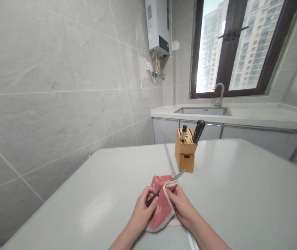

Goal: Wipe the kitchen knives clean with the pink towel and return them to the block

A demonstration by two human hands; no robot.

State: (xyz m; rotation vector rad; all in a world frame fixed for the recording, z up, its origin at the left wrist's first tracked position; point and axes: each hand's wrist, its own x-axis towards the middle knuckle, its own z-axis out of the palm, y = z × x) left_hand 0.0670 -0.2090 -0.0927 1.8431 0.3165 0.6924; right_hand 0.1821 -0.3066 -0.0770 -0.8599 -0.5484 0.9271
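Observation:
My left hand (145, 208) is closed round the black handle of a small kitchen knife (180, 174). The blade points away and to the right, its tip reaching out past a red cloth (162, 210) with a pale edge. That cloth is folded about the middle of the knife and hides part of the blade. My right hand (183, 206) pinches the cloth's right side against the blade. Just beyond the tip stands a wooden knife block (187, 152), with a large black-handled knife (198, 131) and a smaller black-and-silver handle (183, 132) in its top.
A pale table (106, 194) with a seam down its middle lies under my hands. Behind it runs a counter (257, 110) with a sink (203, 110) and a faucet (219, 94). A water heater (157, 26) hangs on the tiled wall beside the window.

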